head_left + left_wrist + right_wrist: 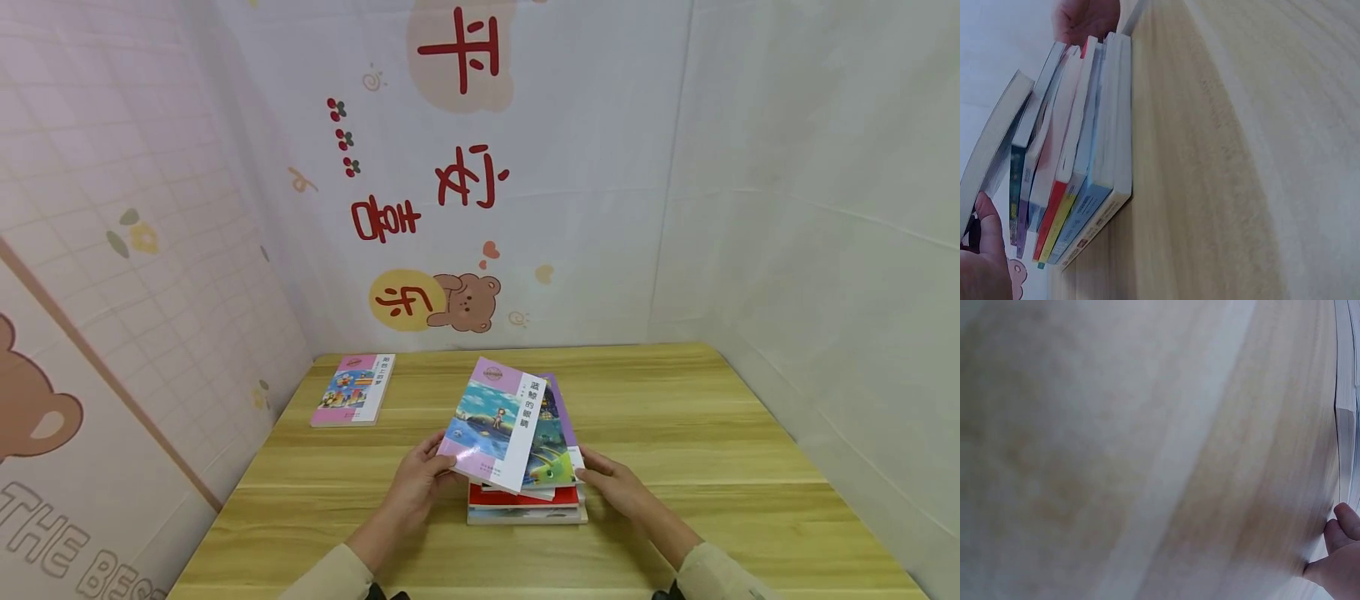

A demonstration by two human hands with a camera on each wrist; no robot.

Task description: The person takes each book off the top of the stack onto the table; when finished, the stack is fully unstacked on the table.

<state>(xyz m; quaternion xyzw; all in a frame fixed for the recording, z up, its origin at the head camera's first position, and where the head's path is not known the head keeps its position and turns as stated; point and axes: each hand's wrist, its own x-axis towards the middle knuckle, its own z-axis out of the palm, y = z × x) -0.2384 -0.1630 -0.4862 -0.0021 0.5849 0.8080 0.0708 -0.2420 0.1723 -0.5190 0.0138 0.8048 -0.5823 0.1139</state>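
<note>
My left hand [422, 477] grips the lower left edge of a pink-and-white book [491, 425] with a sea picture on its cover. That book is tilted and raised over a stack of several books [525, 515]; in the left wrist view a gap shows between the raised book [991, 137] and the stack. Topmost in the stack is a purple-edged book [551, 454] with a green night scene, partly covered by the raised one. At the stack's right side rests my right hand [611, 483], its fingertips right at the books' edges.
Another pink-and-white book [352, 390] lies flat near the back left corner of the wooden table [660, 408]. A printed white cloth [585, 167] hangs behind the table, and more cloth borders both sides.
</note>
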